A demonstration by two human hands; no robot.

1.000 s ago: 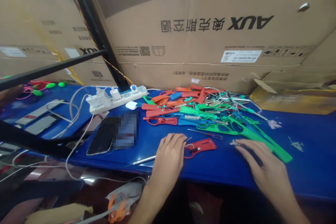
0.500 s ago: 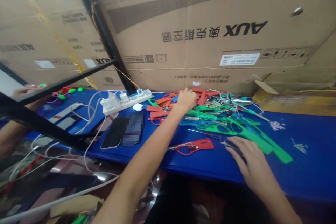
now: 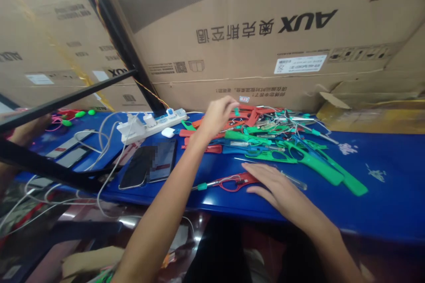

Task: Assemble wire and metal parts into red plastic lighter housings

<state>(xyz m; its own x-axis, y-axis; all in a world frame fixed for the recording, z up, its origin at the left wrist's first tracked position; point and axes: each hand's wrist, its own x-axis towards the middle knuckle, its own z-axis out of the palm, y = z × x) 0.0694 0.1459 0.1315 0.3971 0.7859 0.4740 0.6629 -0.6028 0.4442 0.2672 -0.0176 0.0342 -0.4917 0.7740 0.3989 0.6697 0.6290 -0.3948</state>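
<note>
My left hand (image 3: 217,117) is over the back of the pile, its fingertips pinched together. A small teal piece (image 3: 236,111) shows just under the fingertips; what they hold is not clear. My right hand (image 3: 275,188) lies with fingers stretched and thumb apart over the right end of a red gun-shaped plastic handle (image 3: 234,182). That handle has wires inside and a metal rod with a teal sleeve (image 3: 202,186). A clear-handled tool (image 3: 294,180), perhaps a screwdriver, lies beside the right hand, partly hidden. The pile holds several red, blue and green handles (image 3: 318,168) with metal rods and wires.
Two phones (image 3: 136,166) and a white earbud case (image 3: 168,132) lie left of the pile. Behind them is a power strip (image 3: 162,124) with plugs and cables. A black metal frame (image 3: 43,168) stands at left, with another person's arm beyond it. Large cardboard (image 3: 245,62) backs the blue table (image 3: 392,212).
My left hand has risen out of the pile and moved left. My right hand has let go of a small dark tool and moved left over the red handle, fingers stretched.
</note>
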